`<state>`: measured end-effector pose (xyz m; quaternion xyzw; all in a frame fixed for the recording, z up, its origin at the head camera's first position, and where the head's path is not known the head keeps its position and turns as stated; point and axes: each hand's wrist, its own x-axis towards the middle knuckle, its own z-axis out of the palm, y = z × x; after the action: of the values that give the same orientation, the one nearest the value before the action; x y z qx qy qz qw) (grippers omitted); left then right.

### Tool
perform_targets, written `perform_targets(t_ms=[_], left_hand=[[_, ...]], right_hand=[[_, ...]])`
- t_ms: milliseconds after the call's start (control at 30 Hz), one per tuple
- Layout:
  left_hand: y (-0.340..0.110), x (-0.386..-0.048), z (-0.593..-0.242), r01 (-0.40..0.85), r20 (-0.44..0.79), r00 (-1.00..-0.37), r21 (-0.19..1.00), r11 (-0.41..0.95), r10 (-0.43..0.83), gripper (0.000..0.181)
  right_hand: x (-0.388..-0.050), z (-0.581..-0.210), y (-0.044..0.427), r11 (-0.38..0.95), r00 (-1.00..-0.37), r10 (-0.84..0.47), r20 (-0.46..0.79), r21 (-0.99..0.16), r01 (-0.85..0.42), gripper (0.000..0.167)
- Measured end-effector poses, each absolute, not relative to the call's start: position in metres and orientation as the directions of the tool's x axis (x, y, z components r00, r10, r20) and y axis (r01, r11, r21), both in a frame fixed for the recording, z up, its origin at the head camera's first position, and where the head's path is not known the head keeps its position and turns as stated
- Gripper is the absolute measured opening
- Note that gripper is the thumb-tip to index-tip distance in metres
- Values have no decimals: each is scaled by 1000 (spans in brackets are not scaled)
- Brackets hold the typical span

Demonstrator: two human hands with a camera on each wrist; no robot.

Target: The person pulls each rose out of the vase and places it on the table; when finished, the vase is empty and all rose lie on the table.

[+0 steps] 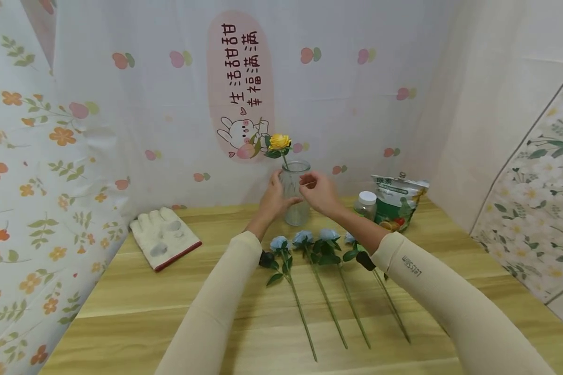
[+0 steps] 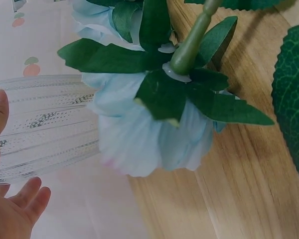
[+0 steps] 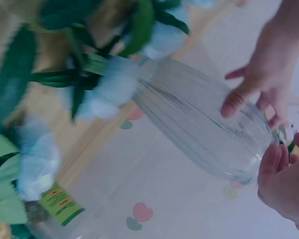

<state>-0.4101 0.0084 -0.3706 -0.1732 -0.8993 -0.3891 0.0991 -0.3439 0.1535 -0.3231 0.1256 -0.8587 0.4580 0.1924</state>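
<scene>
A clear ribbed glass vase (image 1: 296, 200) stands near the back of the table, also visible in the left wrist view (image 2: 45, 129) and the right wrist view (image 3: 204, 119). One yellow rose (image 1: 279, 141) leans left out of its mouth. My left hand (image 1: 273, 197) holds the vase from the left, thumb across its front. On the other side is my right hand (image 1: 320, 191), fingers bent close to the rim; whether they pinch anything is unclear. Several pale blue roses (image 1: 303, 238) lie on the table in front, stems toward me, one partly hidden by my right forearm.
A white glove (image 1: 164, 234) with grey patches and a red cuff lies at the left. At the right stand a white-capped jar (image 1: 367, 204) and a green-and-white pouch (image 1: 399, 203) with a clip. A printed curtain (image 1: 169, 104) hangs behind the wooden table (image 1: 169, 312).
</scene>
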Motion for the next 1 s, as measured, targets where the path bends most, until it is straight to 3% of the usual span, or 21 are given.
perform_targets(t_ms=[567,800,1000], left_hand=[[8,-411,-371,386,299,-922,671,633,246,98],[9,-412,-369,382,288,-924,673,633,252,99],[7,-414,-372,377,295,-926,677,632,237,98]], right_hand=[[-389,-291,138,776,-933,27,359,-596,-207,45],[-397,-291,134,797,-957,-25,290,-572,-194,49],[-401,-293,126,865,-970,-79,231,-468,-182,48]])
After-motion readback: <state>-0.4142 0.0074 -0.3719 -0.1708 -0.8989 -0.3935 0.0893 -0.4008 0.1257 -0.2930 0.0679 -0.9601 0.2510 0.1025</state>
